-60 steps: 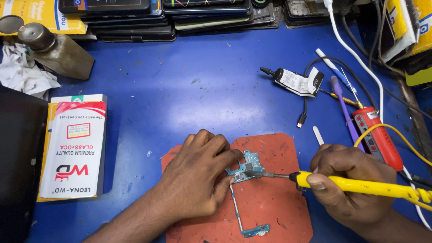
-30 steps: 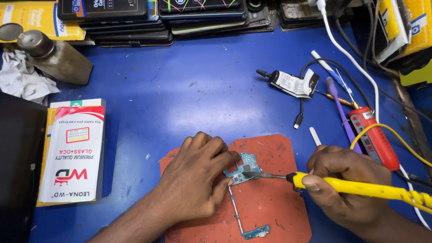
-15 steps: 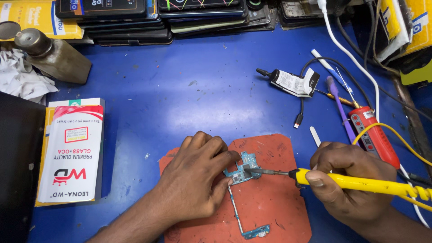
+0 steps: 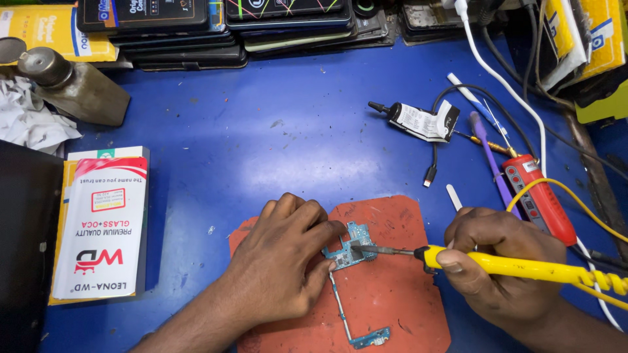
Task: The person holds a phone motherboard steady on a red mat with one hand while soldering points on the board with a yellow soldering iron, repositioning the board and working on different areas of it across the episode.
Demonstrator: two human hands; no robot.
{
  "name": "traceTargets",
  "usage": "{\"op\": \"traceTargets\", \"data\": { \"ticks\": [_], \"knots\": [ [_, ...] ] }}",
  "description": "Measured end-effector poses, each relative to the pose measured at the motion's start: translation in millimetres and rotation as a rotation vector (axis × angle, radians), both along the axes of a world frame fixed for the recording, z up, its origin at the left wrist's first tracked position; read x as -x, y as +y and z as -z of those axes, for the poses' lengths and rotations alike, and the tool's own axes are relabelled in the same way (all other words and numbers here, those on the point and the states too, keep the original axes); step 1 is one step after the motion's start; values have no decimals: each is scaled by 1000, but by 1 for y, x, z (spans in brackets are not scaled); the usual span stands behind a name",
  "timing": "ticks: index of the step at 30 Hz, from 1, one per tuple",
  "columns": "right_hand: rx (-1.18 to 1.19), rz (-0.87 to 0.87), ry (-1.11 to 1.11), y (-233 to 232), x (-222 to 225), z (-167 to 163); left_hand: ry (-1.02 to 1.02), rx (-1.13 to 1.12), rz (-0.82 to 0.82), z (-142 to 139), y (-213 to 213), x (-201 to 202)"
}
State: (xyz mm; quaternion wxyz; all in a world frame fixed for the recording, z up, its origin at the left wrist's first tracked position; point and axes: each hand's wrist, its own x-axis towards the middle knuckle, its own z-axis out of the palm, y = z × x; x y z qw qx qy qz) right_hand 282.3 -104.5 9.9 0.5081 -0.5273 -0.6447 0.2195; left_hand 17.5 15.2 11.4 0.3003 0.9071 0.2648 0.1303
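Soldering iron tip on a small circuit board, steadied by hand

The left hand (image 4: 281, 261) presses fingertips onto the small blue-green circuit board (image 4: 350, 245), pinning it flat on the worn orange-red rubber mat (image 4: 399, 294) on the blue tabletop (image 4: 275, 144). The right hand (image 4: 500, 261) is wrapped tight around the yellow-handled soldering iron (image 4: 517, 267), low like a pen, likely for tip control.

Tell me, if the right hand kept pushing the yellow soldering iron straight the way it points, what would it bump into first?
The right hand points the yellow soldering iron leftward. Its tip already looks to be resting on the small blue circuit board; just beyond are the left hand's fingertips.
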Motion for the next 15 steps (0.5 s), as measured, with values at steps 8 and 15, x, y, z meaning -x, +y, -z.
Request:
{"op": "traceTargets", "data": {
  "ticks": [8, 15],
  "knots": [
    [-1, -2, -2, 0, 1, -1, 12, 5, 3, 0, 1, 0],
    [8, 14, -33, 1, 2, -3, -6, 0, 4, -1, 1, 0]
  ]
}}
